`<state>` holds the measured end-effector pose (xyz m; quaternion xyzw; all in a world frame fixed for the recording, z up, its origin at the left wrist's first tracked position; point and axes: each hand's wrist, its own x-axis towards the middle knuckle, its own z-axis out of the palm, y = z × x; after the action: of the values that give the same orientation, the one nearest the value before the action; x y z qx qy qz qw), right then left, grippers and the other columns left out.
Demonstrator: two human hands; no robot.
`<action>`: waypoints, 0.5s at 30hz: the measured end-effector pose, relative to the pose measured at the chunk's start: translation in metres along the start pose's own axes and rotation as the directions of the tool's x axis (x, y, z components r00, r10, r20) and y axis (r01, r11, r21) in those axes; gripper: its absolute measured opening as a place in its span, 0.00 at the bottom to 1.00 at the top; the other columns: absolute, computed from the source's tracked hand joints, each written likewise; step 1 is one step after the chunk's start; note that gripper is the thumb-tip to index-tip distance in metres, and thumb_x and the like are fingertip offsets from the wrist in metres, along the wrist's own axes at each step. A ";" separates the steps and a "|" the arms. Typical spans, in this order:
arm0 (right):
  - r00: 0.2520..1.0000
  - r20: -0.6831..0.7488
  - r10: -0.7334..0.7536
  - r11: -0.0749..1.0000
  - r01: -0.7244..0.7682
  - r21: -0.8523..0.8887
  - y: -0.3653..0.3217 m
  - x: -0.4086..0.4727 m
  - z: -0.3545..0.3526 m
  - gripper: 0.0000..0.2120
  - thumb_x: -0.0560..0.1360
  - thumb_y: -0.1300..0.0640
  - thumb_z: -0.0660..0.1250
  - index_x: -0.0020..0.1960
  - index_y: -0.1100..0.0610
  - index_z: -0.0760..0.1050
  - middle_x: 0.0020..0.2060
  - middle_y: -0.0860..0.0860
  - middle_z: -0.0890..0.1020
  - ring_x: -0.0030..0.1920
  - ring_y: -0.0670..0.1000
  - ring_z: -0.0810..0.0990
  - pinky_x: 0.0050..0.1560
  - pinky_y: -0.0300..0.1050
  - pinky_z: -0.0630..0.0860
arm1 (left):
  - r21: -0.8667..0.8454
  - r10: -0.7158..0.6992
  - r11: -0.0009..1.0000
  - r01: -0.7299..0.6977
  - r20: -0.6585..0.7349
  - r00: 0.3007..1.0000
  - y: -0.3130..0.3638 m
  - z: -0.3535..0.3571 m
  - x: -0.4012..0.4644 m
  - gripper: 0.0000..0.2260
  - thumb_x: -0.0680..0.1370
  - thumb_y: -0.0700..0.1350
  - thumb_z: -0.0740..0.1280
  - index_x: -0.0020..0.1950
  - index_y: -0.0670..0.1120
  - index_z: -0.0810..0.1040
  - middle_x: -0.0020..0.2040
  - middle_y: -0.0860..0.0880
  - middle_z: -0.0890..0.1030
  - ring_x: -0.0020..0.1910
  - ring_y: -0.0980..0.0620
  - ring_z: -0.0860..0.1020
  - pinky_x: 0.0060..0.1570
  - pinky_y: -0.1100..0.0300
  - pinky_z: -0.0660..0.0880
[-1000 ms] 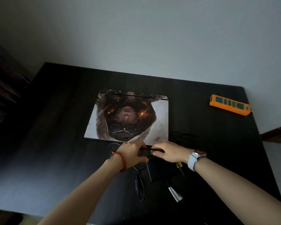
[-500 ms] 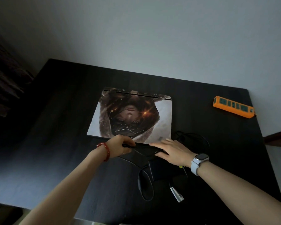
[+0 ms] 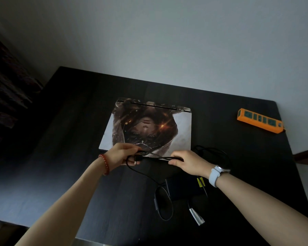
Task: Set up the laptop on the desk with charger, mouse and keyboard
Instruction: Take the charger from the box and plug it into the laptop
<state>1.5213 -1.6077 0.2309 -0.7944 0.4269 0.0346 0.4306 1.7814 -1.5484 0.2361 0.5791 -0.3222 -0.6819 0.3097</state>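
A closed laptop (image 3: 148, 126) with a printed picture on its lid lies in the middle of the black desk (image 3: 69, 157). My left hand (image 3: 121, 154) grips the black charger cable (image 3: 149, 176) near its plug end, which sticks out below my fingers. My right hand (image 3: 187, 162) pinches the same cable a little to the right, so a short length runs taut between both hands just in front of the laptop. The black charger brick (image 3: 181, 190) lies on the desk under my right wrist. More cable loops lie near it.
An orange power strip (image 3: 260, 120) lies at the desk's back right, near the wall. A coil of black cable (image 3: 213, 151) sits right of the laptop. A small white connector (image 3: 196, 216) lies near the front edge. Dark furniture stands to the left.
Both hands have lifted off the desk with the charger cable and drawn apart, stretching it between them. The plug end now hangs out of my left hand.
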 end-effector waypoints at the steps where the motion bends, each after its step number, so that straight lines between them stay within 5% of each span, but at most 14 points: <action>1: 0.999 0.031 0.017 0.999 -0.018 0.034 -0.001 0.001 0.000 0.13 0.76 0.47 0.63 0.47 0.57 0.75 0.43 0.53 0.80 0.46 0.53 0.78 0.46 0.46 0.73 | 0.038 0.018 0.999 -0.017 -0.028 0.999 0.000 0.001 0.000 0.08 0.78 0.37 0.61 0.49 0.43 0.79 0.34 0.48 0.83 0.32 0.56 0.81 0.35 0.65 0.79; 5: 0.962 0.236 0.140 0.966 -0.185 0.182 -0.010 0.005 -0.007 0.06 0.76 0.44 0.62 0.44 0.46 0.72 0.42 0.41 0.75 0.43 0.41 0.73 0.45 0.36 0.68 | 0.207 0.177 0.968 -0.144 -0.154 0.972 -0.001 0.005 0.002 0.10 0.75 0.33 0.64 0.43 0.47 0.79 0.37 0.50 0.80 0.34 0.60 0.80 0.37 0.71 0.77; 8: 0.898 0.377 0.226 0.907 -0.335 0.255 -0.015 0.005 -0.012 0.18 0.78 0.39 0.52 0.59 0.47 0.71 0.48 0.39 0.75 0.45 0.43 0.70 0.59 0.41 0.64 | 0.340 0.345 0.903 -0.263 -0.209 0.915 -0.001 0.011 0.000 0.11 0.75 0.34 0.66 0.41 0.50 0.79 0.39 0.53 0.80 0.36 0.66 0.78 0.40 0.75 0.73; 10: 0.885 0.387 0.259 0.904 -0.363 0.227 -0.013 0.006 -0.012 0.16 0.80 0.44 0.51 0.56 0.50 0.72 0.49 0.41 0.75 0.44 0.44 0.70 0.63 0.45 0.62 | 0.366 0.395 0.879 -0.305 -0.202 0.896 -0.001 0.017 -0.002 0.11 0.74 0.34 0.66 0.41 0.51 0.79 0.40 0.53 0.80 0.36 0.68 0.77 0.41 0.76 0.72; 13: 0.891 0.287 0.352 0.890 -0.414 0.194 -0.009 0.004 -0.006 0.13 0.81 0.52 0.52 0.42 0.52 0.71 0.40 0.46 0.74 0.38 0.46 0.71 0.45 0.41 0.69 | 0.416 0.405 0.848 -0.329 -0.107 0.908 0.001 0.025 -0.006 0.10 0.74 0.33 0.66 0.42 0.49 0.80 0.40 0.54 0.80 0.38 0.68 0.77 0.43 0.75 0.72; 15: 0.870 0.183 0.458 0.833 -0.492 0.252 -0.005 0.002 0.000 0.14 0.81 0.53 0.51 0.39 0.55 0.68 0.36 0.49 0.71 0.33 0.47 0.73 0.32 0.38 0.64 | 0.477 0.389 0.813 -0.334 -0.019 0.921 0.001 0.028 -0.008 0.08 0.74 0.34 0.66 0.43 0.46 0.81 0.41 0.54 0.80 0.40 0.64 0.78 0.46 0.73 0.73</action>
<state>1.5262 -1.6077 0.2334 -0.5880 0.5859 0.1232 0.5439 1.7549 -1.5401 0.2453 0.6025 -0.5617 -0.4785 0.3041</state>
